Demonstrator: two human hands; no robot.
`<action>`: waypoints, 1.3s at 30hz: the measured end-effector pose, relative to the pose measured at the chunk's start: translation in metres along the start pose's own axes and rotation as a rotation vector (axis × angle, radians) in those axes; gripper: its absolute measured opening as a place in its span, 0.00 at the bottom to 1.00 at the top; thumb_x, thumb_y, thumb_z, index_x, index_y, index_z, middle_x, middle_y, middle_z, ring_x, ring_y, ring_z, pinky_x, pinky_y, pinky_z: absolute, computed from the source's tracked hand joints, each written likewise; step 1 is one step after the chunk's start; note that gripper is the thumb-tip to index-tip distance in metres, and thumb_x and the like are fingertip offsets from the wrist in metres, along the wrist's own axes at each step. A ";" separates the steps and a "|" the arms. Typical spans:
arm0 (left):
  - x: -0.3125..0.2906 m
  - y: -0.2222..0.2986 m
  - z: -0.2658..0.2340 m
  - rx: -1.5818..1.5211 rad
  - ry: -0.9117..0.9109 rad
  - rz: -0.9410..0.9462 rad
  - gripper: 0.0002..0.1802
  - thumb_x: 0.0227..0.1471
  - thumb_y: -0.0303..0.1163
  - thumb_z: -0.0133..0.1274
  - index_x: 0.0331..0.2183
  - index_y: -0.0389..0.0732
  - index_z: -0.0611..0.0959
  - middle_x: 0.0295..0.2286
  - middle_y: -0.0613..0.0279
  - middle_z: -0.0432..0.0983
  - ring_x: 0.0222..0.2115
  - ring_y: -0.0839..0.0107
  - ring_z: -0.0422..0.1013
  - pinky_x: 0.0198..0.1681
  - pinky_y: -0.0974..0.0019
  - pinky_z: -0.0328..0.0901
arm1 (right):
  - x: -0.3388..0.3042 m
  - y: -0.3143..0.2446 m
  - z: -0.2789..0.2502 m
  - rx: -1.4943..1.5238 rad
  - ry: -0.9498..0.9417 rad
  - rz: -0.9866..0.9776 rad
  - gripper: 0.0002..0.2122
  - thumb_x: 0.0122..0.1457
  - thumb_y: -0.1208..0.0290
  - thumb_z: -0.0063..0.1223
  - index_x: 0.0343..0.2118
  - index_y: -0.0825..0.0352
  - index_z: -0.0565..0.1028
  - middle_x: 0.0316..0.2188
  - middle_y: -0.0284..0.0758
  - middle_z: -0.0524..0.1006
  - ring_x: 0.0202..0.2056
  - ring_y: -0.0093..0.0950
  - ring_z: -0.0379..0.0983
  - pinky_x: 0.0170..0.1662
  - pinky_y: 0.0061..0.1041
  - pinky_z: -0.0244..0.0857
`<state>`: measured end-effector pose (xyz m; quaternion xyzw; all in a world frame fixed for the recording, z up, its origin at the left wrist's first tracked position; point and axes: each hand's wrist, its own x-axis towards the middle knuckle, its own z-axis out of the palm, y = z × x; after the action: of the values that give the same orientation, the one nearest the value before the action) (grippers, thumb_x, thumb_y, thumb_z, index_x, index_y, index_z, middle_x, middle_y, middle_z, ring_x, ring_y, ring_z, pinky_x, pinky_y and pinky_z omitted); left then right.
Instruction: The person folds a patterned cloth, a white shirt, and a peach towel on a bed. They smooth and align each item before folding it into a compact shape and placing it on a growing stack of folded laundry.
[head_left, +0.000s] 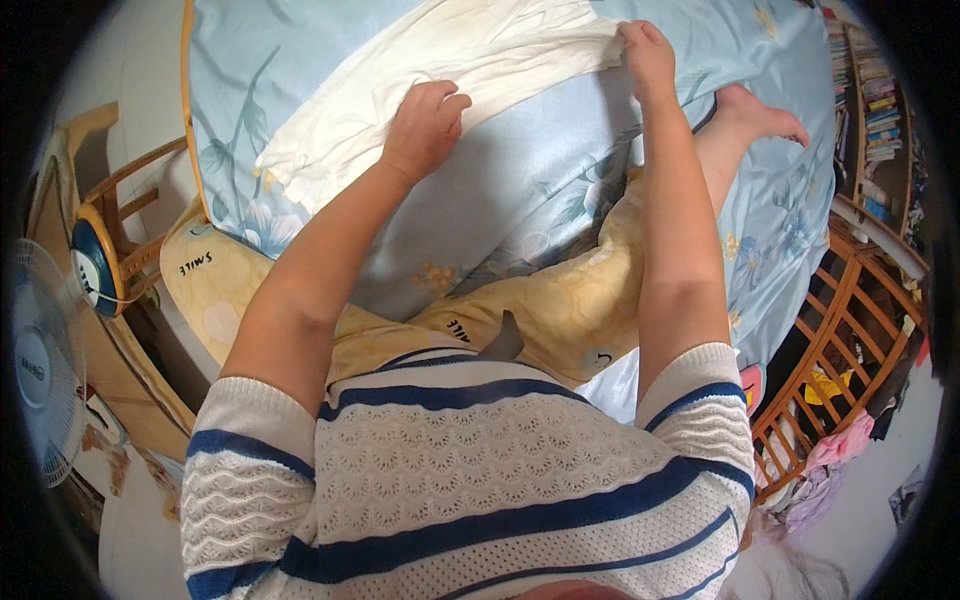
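A creamy white cloth, soft and wrinkled like a garment, lies stretched at a slant over the blue floral bedsheet. Near the cloth's middle, along its near side, my left hand has its fingers curled down into the fabric. At the cloth's right end my right hand pinches the edge between thumb and fingers. The far part of the cloth runs out of view at the top, so its full shape is hidden.
My bare foot and yellow-clad leg rest on the bed at right. A fan and wooden chair stand at left. Right of the bed are a bookshelf and a slatted wooden rack with clothes.
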<state>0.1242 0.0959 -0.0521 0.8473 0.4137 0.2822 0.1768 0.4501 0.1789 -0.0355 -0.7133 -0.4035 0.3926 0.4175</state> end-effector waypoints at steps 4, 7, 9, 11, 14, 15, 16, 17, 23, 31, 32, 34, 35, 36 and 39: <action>0.002 0.000 0.001 -0.018 0.001 0.021 0.10 0.45 0.26 0.50 0.35 0.43 0.77 0.38 0.58 0.70 0.39 0.58 0.66 0.44 0.60 0.62 | 0.043 0.040 -0.029 -0.293 0.007 -0.345 0.16 0.55 0.57 0.48 0.38 0.65 0.74 0.35 0.33 0.74 0.40 0.27 0.67 0.46 0.28 0.58; -0.003 -0.001 -0.001 0.006 -0.007 0.001 0.11 0.45 0.26 0.50 0.35 0.43 0.77 0.38 0.57 0.70 0.39 0.58 0.65 0.44 0.60 0.62 | 0.026 0.019 -0.012 -0.652 0.145 -0.658 0.14 0.58 0.62 0.46 0.39 0.69 0.72 0.30 0.33 0.74 0.35 0.26 0.69 0.42 0.25 0.63; -0.003 -0.001 -0.002 0.007 -0.007 -0.003 0.11 0.45 0.25 0.50 0.35 0.43 0.77 0.38 0.57 0.70 0.40 0.58 0.65 0.44 0.60 0.62 | 0.004 -0.022 0.010 -0.073 0.048 -0.123 0.16 0.57 0.61 0.47 0.39 0.70 0.72 0.30 0.35 0.74 0.36 0.26 0.69 0.42 0.24 0.62; -0.001 0.001 -0.001 -0.001 -0.008 -0.002 0.11 0.45 0.25 0.50 0.35 0.43 0.76 0.38 0.56 0.70 0.40 0.57 0.65 0.44 0.60 0.62 | 0.005 -0.022 0.015 -0.159 0.105 -0.206 0.16 0.57 0.61 0.47 0.39 0.71 0.73 0.30 0.35 0.75 0.35 0.25 0.68 0.41 0.24 0.62; -0.002 -0.002 0.001 0.000 -0.070 -0.017 0.14 0.45 0.26 0.50 0.38 0.44 0.76 0.41 0.57 0.69 0.43 0.58 0.65 0.46 0.58 0.60 | 0.010 -0.022 0.025 -0.185 0.127 -0.186 0.16 0.56 0.62 0.48 0.38 0.70 0.74 0.30 0.38 0.76 0.35 0.27 0.70 0.41 0.26 0.63; -0.003 -0.002 0.002 0.038 -0.065 -0.012 0.16 0.45 0.26 0.50 0.40 0.44 0.76 0.43 0.57 0.68 0.45 0.58 0.64 0.48 0.57 0.59 | 0.011 -0.022 0.028 -0.177 0.125 -0.155 0.15 0.55 0.62 0.48 0.38 0.70 0.75 0.29 0.39 0.76 0.34 0.28 0.70 0.41 0.26 0.63; -0.003 0.000 0.002 0.075 -0.060 -0.008 0.18 0.45 0.27 0.50 0.42 0.45 0.75 0.45 0.58 0.67 0.46 0.59 0.63 0.49 0.56 0.57 | 0.012 -0.022 0.031 -0.241 0.142 -0.189 0.15 0.55 0.62 0.48 0.38 0.69 0.75 0.30 0.40 0.77 0.34 0.30 0.71 0.41 0.27 0.64; -0.004 0.001 0.001 0.112 -0.055 -0.003 0.20 0.45 0.28 0.49 0.44 0.46 0.75 0.47 0.58 0.66 0.48 0.60 0.62 0.50 0.55 0.56 | 0.013 -0.022 0.034 -0.305 0.160 -0.222 0.15 0.54 0.62 0.49 0.38 0.69 0.75 0.30 0.42 0.77 0.35 0.31 0.72 0.41 0.27 0.64; -0.002 0.006 0.003 0.261 -0.092 -0.012 0.27 0.48 0.36 0.49 0.53 0.53 0.68 0.55 0.58 0.56 0.55 0.56 0.54 0.55 0.50 0.48 | 0.014 -0.025 0.036 -0.577 0.242 -0.334 0.14 0.53 0.65 0.46 0.37 0.68 0.75 0.33 0.49 0.76 0.39 0.43 0.72 0.44 0.33 0.64; 0.003 0.012 0.003 0.319 -0.103 -0.047 0.31 0.46 0.46 0.51 0.54 0.58 0.67 0.55 0.50 0.55 0.55 0.47 0.53 0.53 0.44 0.50 | -0.031 -0.040 0.075 -0.756 0.209 -0.557 0.09 0.49 0.72 0.42 0.25 0.71 0.73 0.29 0.52 0.73 0.32 0.49 0.68 0.38 0.42 0.61; 0.001 0.010 0.002 0.334 -0.108 -0.064 0.32 0.45 0.46 0.52 0.54 0.59 0.67 0.55 0.49 0.55 0.55 0.47 0.53 0.53 0.43 0.50 | -0.053 -0.065 0.097 -1.042 -0.101 -0.458 0.11 0.50 0.69 0.44 0.31 0.69 0.74 0.36 0.51 0.73 0.41 0.46 0.68 0.45 0.43 0.59; 0.002 0.011 0.001 0.329 -0.102 -0.053 0.33 0.44 0.47 0.53 0.54 0.58 0.67 0.55 0.49 0.56 0.55 0.47 0.53 0.53 0.43 0.50 | -0.087 -0.044 0.101 -0.971 -0.153 -0.786 0.26 0.52 0.56 0.48 0.53 0.61 0.65 0.57 0.47 0.59 0.60 0.44 0.49 0.58 0.54 0.38; 0.002 0.012 0.001 0.328 -0.101 -0.050 0.34 0.44 0.48 0.54 0.54 0.58 0.66 0.55 0.49 0.56 0.55 0.47 0.53 0.53 0.43 0.50 | -0.086 -0.028 0.098 -1.028 -0.002 -0.711 0.26 0.52 0.55 0.48 0.54 0.59 0.64 0.57 0.47 0.59 0.60 0.45 0.49 0.59 0.54 0.37; 0.000 0.013 0.001 0.319 -0.102 -0.045 0.33 0.44 0.48 0.54 0.54 0.57 0.67 0.55 0.49 0.56 0.55 0.47 0.52 0.54 0.43 0.49 | -0.080 -0.014 0.094 -1.079 0.146 -0.635 0.27 0.53 0.53 0.48 0.55 0.58 0.64 0.58 0.47 0.58 0.60 0.45 0.48 0.59 0.55 0.37; 0.002 0.012 0.004 0.319 -0.118 -0.036 0.33 0.44 0.48 0.55 0.53 0.54 0.69 0.56 0.50 0.55 0.56 0.46 0.50 0.56 0.42 0.47 | -0.067 -0.003 0.090 -1.188 0.248 -0.658 0.27 0.54 0.48 0.46 0.54 0.57 0.65 0.57 0.44 0.59 0.59 0.41 0.51 0.58 0.50 0.42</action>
<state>0.1354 0.0904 -0.0482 0.8721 0.4575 0.1593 0.0691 0.3437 0.1441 -0.0488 -0.7012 -0.6949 -0.1270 0.0963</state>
